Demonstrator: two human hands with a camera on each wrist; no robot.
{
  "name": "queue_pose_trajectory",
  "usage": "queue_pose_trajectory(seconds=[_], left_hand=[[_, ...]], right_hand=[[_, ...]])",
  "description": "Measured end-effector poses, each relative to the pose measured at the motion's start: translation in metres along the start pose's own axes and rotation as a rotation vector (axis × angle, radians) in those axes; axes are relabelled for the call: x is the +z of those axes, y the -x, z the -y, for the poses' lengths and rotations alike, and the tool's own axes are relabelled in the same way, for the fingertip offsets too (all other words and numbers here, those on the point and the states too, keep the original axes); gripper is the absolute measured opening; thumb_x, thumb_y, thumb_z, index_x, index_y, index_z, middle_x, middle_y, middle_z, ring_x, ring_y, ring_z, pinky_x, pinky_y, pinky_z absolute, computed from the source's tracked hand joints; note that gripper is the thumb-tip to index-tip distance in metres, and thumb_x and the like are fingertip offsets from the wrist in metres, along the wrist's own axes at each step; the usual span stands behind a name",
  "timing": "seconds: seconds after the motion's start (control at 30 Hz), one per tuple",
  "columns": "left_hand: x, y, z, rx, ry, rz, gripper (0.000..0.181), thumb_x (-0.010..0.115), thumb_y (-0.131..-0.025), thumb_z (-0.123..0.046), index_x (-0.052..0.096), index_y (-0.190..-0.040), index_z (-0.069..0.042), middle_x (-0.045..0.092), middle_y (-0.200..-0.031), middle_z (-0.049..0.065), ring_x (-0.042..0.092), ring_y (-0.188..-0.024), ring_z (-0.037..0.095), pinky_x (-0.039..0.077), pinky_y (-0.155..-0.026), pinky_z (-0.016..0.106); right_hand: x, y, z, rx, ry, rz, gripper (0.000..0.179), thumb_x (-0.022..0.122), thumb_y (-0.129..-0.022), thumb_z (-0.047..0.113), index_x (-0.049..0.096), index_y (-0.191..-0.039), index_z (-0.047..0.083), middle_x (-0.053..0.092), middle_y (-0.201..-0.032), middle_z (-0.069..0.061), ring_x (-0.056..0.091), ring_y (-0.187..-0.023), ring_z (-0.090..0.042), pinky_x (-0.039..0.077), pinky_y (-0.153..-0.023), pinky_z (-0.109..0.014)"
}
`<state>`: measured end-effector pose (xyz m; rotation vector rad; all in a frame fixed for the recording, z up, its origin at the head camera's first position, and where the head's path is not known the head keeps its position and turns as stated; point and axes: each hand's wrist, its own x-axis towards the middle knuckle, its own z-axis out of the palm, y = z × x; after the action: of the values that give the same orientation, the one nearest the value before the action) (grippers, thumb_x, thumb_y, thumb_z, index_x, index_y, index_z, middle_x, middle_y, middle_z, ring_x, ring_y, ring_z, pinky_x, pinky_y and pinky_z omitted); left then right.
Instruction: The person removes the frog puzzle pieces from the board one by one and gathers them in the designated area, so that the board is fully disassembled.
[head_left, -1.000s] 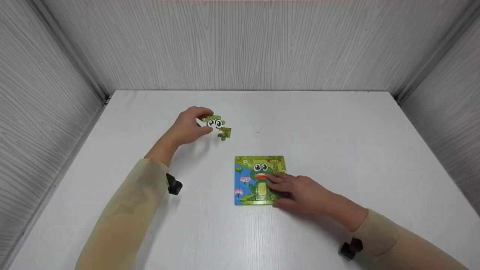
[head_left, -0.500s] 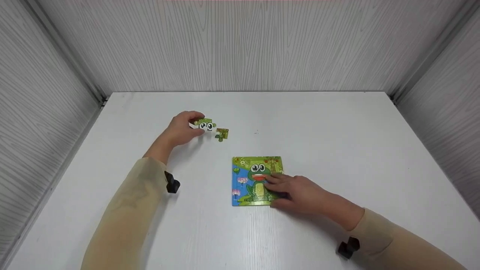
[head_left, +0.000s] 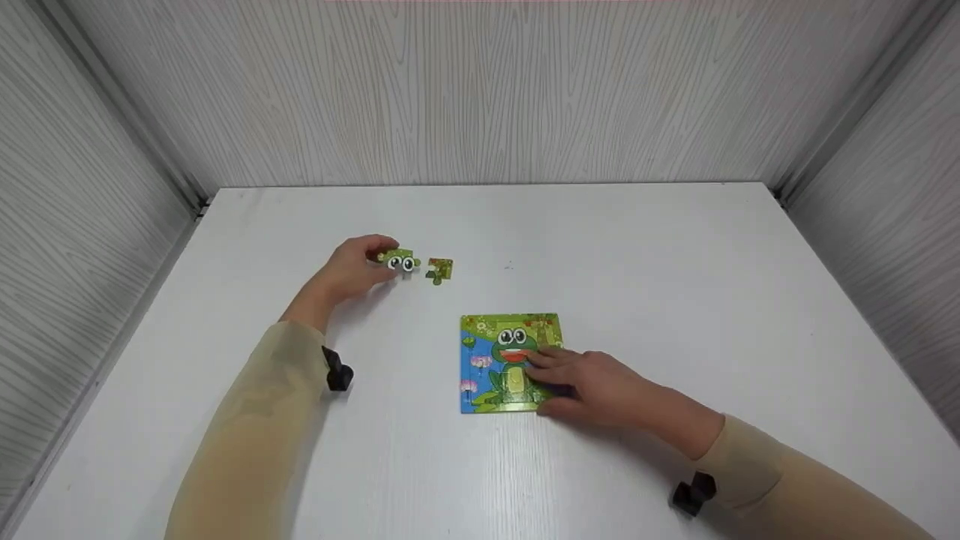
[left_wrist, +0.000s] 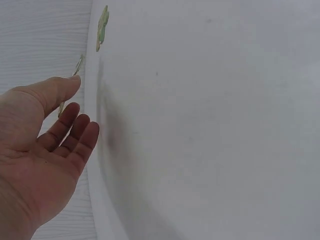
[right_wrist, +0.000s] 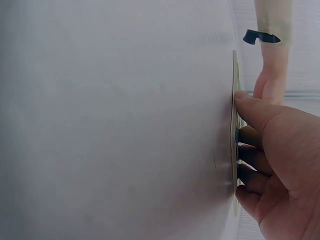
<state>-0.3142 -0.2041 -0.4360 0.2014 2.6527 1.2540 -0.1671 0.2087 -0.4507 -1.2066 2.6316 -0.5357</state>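
Observation:
My left hand (head_left: pixel 352 268) pinches a green jigsaw piece (head_left: pixel 400 259) with two cartoon eyes at the back left of the table. In the left wrist view, that piece (left_wrist: pixel 79 64) shows edge-on between thumb and forefinger, its middle hidden by the thumb. A second, smaller jigsaw piece (head_left: pixel 439 270) lies just right of it. Nearer the front sits a square frog puzzle board (head_left: pixel 487 352), its picture filled in where it shows. My right hand (head_left: pixel 600 386) rests on the board's right side, fingers spread over the frog and thumb at the near edge; the lower right is covered.
A white table (head_left: pixel 660 262) carries everything, with pale wood-grain panels (head_left: pixel 480 90) at its back and sides. Black clips stick out from both sleeves, one on the left cuff (head_left: pixel 337 371) and one on the right cuff (head_left: pixel 694 493).
My left hand has drawn the eyed piece left and slightly toward the front, apart from the smaller piece, which stays put. The right hand still rests on the board.

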Motion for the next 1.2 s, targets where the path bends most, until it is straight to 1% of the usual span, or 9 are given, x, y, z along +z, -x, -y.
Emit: queue_pose_trajectory(seconds=[0.2, 0.33, 0.4, 0.5, 0.63, 0.73, 0.83, 1.0, 1.2], left_hand=[[0.001, -0.002, 0.008, 0.014, 0.043, 0.021, 0.050, 0.070, -0.102, -0.009, 0.056, -0.149, -0.005, 0.059, -0.144, 0.015, 0.053, -0.129, 0.030, 0.041, -0.112, 0.046], [0.002, -0.003, 0.008, 0.007, 0.042, 0.031, 0.050, 0.070, -0.102, -0.011, 0.056, -0.149, -0.006, 0.059, -0.144, 0.014, 0.054, -0.128, 0.029, 0.041, -0.112, 0.046], [0.003, -0.003, 0.008, 0.000, 0.040, 0.029, 0.050, 0.070, -0.102, -0.012, 0.056, -0.150, -0.007, 0.059, -0.144, 0.014, 0.053, -0.128, 0.029, 0.040, -0.113, 0.047], [0.004, -0.003, 0.009, 0.007, 0.024, 0.023, 0.051, 0.069, -0.102, -0.012, 0.055, -0.150, -0.007, 0.059, -0.144, 0.014, 0.053, -0.130, 0.030, 0.039, -0.114, 0.047], [0.006, -0.003, 0.010, 0.016, 0.002, 0.013, 0.051, 0.070, -0.102, -0.013, 0.056, -0.151, -0.007, 0.059, -0.144, 0.014, 0.053, -0.131, 0.030, 0.038, -0.116, 0.049], [0.007, -0.004, 0.012, 0.007, 0.007, 0.005, 0.051, 0.070, -0.102, -0.013, 0.056, -0.151, -0.009, 0.058, -0.144, 0.013, 0.052, -0.130, 0.030, 0.038, -0.116, 0.049], [0.009, -0.005, 0.014, -0.002, 0.017, -0.002, 0.051, 0.070, -0.102, -0.013, 0.056, -0.151, -0.009, 0.057, -0.144, 0.012, 0.052, -0.129, 0.030, 0.037, -0.117, 0.049], [0.010, -0.006, 0.017, 0.009, 0.033, 0.000, 0.052, 0.069, -0.102, -0.011, 0.055, -0.151, -0.006, 0.055, -0.145, 0.015, 0.050, -0.130, 0.031, 0.037, -0.116, 0.049], [0.010, -0.006, 0.018, 0.010, 0.023, 0.008, 0.052, 0.069, -0.103, -0.010, 0.054, -0.152, -0.004, 0.055, -0.144, 0.017, 0.049, -0.128, 0.032, 0.036, -0.116, 0.049]], right_hand=[[0.000, 0.000, -0.001, 0.009, 0.000, 0.014, 0.060, 0.072, -0.102, 0.043, 0.059, -0.152, 0.012, 0.046, -0.163, -0.003, 0.045, -0.149, -0.030, 0.047, -0.111, -0.053], [-0.001, 0.000, 0.000, 0.029, 0.004, 0.023, 0.061, 0.073, -0.101, 0.042, 0.058, -0.152, 0.013, 0.046, -0.163, -0.004, 0.044, -0.150, -0.029, 0.046, -0.112, -0.051], [-0.001, 0.000, 0.000, 0.037, 0.009, 0.028, 0.061, 0.073, -0.101, 0.041, 0.058, -0.153, 0.013, 0.046, -0.163, -0.003, 0.043, -0.150, -0.029, 0.046, -0.112, -0.052], [-0.001, -0.001, 0.000, 0.036, 0.018, 0.033, 0.061, 0.072, -0.102, 0.042, 0.058, -0.153, 0.013, 0.045, -0.163, -0.002, 0.043, -0.150, -0.031, 0.048, -0.109, -0.053], [0.001, 0.000, -0.001, 0.029, 0.014, 0.024, 0.061, 0.071, -0.102, 0.043, 0.058, -0.153, 0.013, 0.045, -0.163, -0.001, 0.043, -0.150, -0.030, 0.048, -0.110, -0.053], [0.002, 0.000, -0.002, 0.026, 0.007, 0.015, 0.061, 0.072, -0.102, 0.044, 0.058, -0.153, 0.014, 0.046, -0.163, -0.002, 0.043, -0.150, -0.028, 0.045, -0.113, -0.052], [0.002, 0.000, -0.003, 0.020, 0.008, 0.009, 0.060, 0.072, -0.101, 0.044, 0.059, -0.152, 0.013, 0.047, -0.162, -0.003, 0.044, -0.150, -0.029, 0.046, -0.112, -0.052], [0.001, -0.001, -0.002, 0.020, 0.005, 0.012, 0.059, 0.071, -0.102, 0.043, 0.059, -0.152, 0.012, 0.047, -0.162, -0.005, 0.044, -0.149, -0.032, 0.046, -0.111, -0.054], [0.001, -0.001, 0.000, 0.054, 0.009, 0.046, 0.060, 0.070, -0.103, 0.043, 0.057, -0.154, 0.015, 0.044, -0.164, 0.000, 0.041, -0.151, -0.030, 0.048, -0.108, -0.055]])
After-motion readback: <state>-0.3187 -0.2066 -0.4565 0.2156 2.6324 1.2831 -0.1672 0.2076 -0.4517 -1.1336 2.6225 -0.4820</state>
